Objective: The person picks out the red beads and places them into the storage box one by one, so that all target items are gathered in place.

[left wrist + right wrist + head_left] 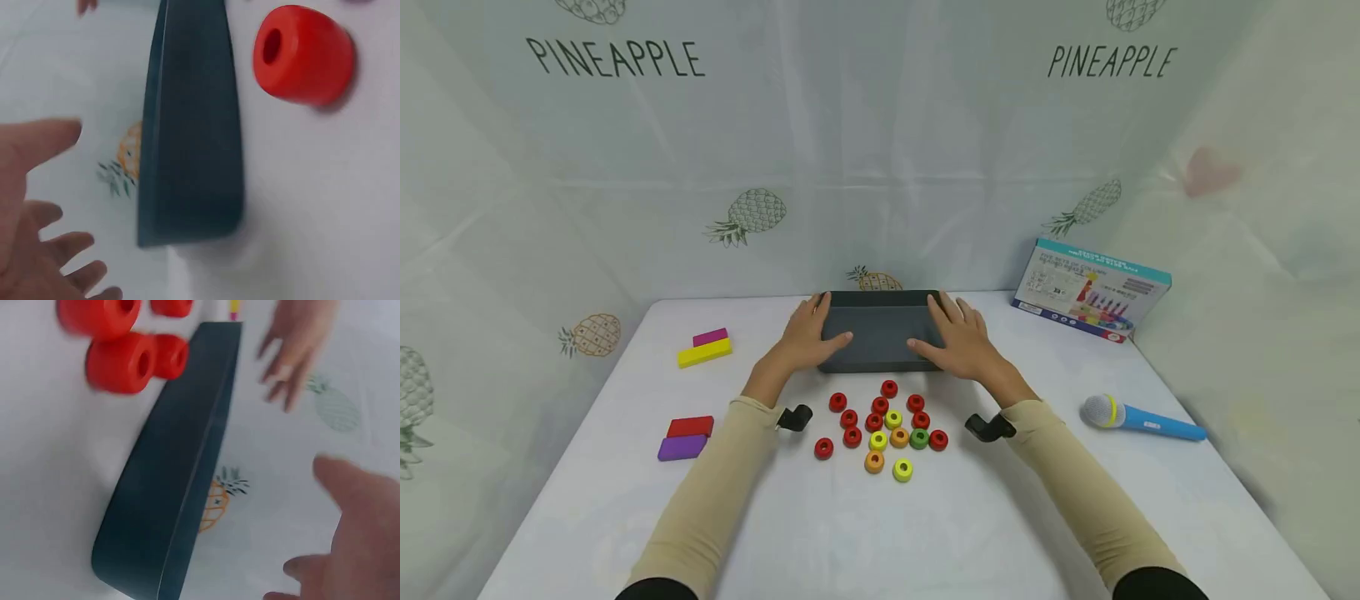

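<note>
A dark grey rectangular tray (880, 337) lies near the back edge of the table. My left hand (807, 337) is over its left end, fingers spread and thumb pointing inward. Over the right end, my right hand (961, 340) is spread in the same way. Both wrist views show the tray's side wall (197, 125) with fingers apart from it, and neither hand holds anything. In front of the tray, several small ring-shaped beads with centre holes are scattered: red beads (838, 402), yellow beads (902, 471), orange beads (874, 462) and a green bead (919, 439).
To the left lie a magenta block (710, 337), a yellow block (704, 353), a red block (690, 427) and a purple block (682, 448). On the right are a blue toy microphone (1150, 421) and a printed box (1090, 290). A pineapple-print curtain (880, 150) hangs behind the white table (880, 542).
</note>
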Demonstrator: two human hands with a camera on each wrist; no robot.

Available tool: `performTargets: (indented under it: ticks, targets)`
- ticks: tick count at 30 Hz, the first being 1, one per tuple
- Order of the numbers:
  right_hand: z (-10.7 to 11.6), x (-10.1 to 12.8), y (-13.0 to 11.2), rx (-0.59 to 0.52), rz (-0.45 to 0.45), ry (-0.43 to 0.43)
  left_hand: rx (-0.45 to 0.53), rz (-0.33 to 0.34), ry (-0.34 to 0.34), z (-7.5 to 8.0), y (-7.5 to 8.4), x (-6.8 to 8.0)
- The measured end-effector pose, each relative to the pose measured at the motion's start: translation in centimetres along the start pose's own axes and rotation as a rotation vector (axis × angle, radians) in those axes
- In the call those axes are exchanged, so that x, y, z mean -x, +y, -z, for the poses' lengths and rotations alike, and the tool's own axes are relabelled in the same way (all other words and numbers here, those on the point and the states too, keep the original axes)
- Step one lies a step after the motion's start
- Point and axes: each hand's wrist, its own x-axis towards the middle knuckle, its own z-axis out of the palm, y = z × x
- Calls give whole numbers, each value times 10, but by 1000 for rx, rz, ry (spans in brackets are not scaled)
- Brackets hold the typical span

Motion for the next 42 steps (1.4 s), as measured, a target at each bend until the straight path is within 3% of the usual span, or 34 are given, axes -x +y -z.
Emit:
performTargets:
  ticks: [4, 7, 11, 18, 26, 34, 42]
  targets:
    - [2, 15, 4, -141, -36, 78, 218, 111, 52, -2, -17, 2]
    - [1, 33, 7, -272, -46, 101, 374, 207, 54, -6, -26, 5]
    - [-7, 59, 5, -395, -39, 70, 501, 251, 23, -14, -33, 6]
    - [-29, 95, 6, -481, -66, -65, 551, 230, 15, -24, -39, 6]
    - [-46, 120, 13, -516, -50, -101, 635, 182, 43, -35, -43, 12]
    - [-54, 126, 13, -474, -56, -108, 779, 153, 92, -46, -51, 19]
    - [-54, 125, 12, -449, -64, -89, 820, 169, 98, -45, -52, 16]
